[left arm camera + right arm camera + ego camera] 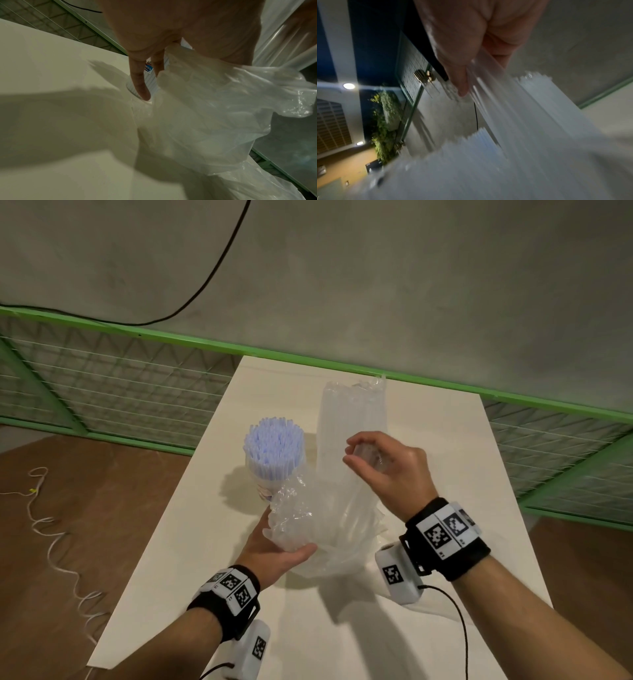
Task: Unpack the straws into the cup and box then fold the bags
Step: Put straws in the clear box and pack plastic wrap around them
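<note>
A white cup (264, 489) packed with pale blue straws (274, 446) stands upright on the cream table (445, 460). Just right of it a tall bundle of clear straws (349, 419) in clear wrapping leans up from the table. My right hand (387, 463) curls its fingers round some of these clear straws (513, 108) at mid-height. My left hand (274, 546) grips a crumpled clear plastic bag (298, 518) by the bundle's lower end, in front of the cup. The left wrist view shows the bag (214, 101) and the ribbed cup (151, 83) behind my fingers (140, 83).
A green mesh fence rail (171, 337) runs behind the table's far edge, with a black cable (212, 268) on the grey floor beyond. A white cord (51, 542) lies on the brown floor left of the table. Bare tabletop lies near me and at the right.
</note>
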